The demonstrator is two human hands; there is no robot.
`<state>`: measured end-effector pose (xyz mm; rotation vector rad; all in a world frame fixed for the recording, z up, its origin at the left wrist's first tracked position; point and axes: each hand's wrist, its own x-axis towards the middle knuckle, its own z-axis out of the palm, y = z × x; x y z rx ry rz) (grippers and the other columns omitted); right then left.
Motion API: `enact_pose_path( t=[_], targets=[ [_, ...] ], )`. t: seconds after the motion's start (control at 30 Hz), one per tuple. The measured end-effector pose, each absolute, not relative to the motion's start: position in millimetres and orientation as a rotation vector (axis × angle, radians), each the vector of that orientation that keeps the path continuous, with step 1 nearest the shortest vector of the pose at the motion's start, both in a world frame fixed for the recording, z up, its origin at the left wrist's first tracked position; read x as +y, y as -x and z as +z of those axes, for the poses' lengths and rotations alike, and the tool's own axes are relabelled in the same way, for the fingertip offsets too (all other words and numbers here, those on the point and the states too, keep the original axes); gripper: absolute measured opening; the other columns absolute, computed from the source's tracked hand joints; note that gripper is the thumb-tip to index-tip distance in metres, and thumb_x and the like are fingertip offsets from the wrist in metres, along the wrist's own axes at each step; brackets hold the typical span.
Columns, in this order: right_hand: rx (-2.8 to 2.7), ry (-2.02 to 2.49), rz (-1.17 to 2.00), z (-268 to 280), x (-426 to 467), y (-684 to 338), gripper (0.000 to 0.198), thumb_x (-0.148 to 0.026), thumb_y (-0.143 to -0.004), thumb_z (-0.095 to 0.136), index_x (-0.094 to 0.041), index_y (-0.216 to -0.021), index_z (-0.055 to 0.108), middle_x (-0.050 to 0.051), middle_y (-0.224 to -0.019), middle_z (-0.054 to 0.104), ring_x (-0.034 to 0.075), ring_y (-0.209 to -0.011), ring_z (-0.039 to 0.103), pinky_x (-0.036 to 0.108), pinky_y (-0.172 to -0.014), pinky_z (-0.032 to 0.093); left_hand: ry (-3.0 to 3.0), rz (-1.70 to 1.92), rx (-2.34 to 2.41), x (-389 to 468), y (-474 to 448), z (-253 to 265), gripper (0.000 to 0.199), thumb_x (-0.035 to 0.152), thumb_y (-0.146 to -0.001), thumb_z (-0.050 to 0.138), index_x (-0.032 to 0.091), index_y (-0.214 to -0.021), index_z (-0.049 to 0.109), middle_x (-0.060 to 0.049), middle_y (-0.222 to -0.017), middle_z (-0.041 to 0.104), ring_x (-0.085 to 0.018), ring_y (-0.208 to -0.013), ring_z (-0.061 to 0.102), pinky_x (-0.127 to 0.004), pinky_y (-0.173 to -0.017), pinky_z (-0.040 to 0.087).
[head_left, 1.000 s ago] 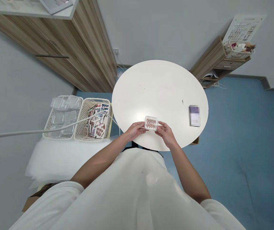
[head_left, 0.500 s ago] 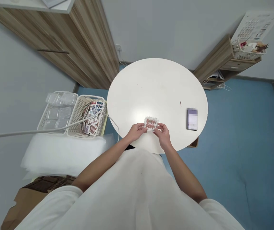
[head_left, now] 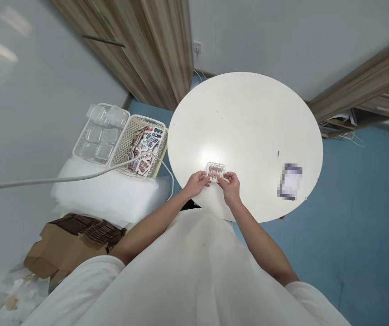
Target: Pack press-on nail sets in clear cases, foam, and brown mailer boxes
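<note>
Between my two hands is a small clear plastic box (head_left: 215, 171) with two rows of reddish press-on nails showing through it. My left hand (head_left: 197, 183) pinches its left edge, and my right hand (head_left: 231, 185) grips the right edge with the thumb at the near corner. The box is over the near part of the round white table (head_left: 245, 113); whether it rests on the top or is held just above, I cannot tell.
Left of the table, one white basket (head_left: 79, 146) holds clear plastic boxes, another (head_left: 121, 147) holds nail cards. A white cable (head_left: 79, 178) crosses them. White wrapping sheets (head_left: 102, 192) and a cardboard box (head_left: 61, 249) are nearer. A blurred-out item (head_left: 290, 182) lies at the table's right.
My view has turned toward the left, so the table and baskets sit differently in the picture. Both hands still hold the box at its sides.
</note>
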<state>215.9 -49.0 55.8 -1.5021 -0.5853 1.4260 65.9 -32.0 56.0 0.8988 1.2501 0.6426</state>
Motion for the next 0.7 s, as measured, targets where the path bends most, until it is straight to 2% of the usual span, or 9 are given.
enact_pose_path(
  t=[0.1,0.23,0.4,0.57,0.7],
  targets=[
    [-0.565,1.526,1.394,51,-40,-198,0.038,-0.035,-0.060,0.070,-0.023,-0.088,0.047,0.000,-0.093,0.054,0.012,-0.072,0.058,0.032,-0.071,0.052,-0.865,0.733,1.337,-29,-52,53,0.048,0.042,-0.076,0.058,0.019,-0.116,0.046,-0.009,-0.100,0.061,-0.017,-0.084,0.060,-0.032,-0.081,0.042],
    [-0.514,1.522,1.431,46,-25,-171,0.036,-0.033,-0.061,0.070,-0.024,-0.088,0.048,0.000,-0.094,0.055,0.013,-0.077,0.059,0.032,-0.073,0.052,-0.890,0.777,1.386,-22,-27,52,0.050,0.040,-0.077,0.056,0.022,-0.123,0.045,-0.011,-0.126,0.046,-0.021,-0.106,0.051,-0.031,-0.086,0.040],
    [-0.573,1.574,1.458,36,-1,-128,0.034,-0.034,-0.065,0.066,-0.024,-0.092,0.048,0.002,-0.098,0.055,0.014,-0.080,0.058,0.032,-0.076,0.050,-0.937,0.751,1.436,-8,8,45,0.054,0.041,-0.079,0.054,0.024,-0.128,0.041,-0.009,-0.130,0.039,-0.023,-0.116,0.042,-0.031,-0.089,0.039],
    [-0.783,1.688,1.395,20,21,-90,0.033,-0.036,-0.070,0.060,-0.024,-0.100,0.050,0.003,-0.104,0.054,0.015,-0.092,0.051,0.031,-0.081,0.045,-0.997,0.665,1.561,14,40,31,0.063,0.043,-0.076,0.057,0.026,-0.132,0.034,-0.009,-0.128,0.034,-0.024,-0.121,0.034,-0.033,-0.096,0.032],
    [-0.871,1.781,1.365,5,29,-75,0.045,-0.034,-0.069,0.059,-0.026,-0.112,0.050,0.004,-0.108,0.050,0.014,-0.081,0.049,0.030,-0.075,0.044,-1.017,0.618,1.595,28,54,22,0.060,0.042,-0.077,0.055,0.026,-0.132,0.036,-0.009,-0.119,0.037,-0.024,-0.120,0.034,-0.034,-0.098,0.029]
  ],
)
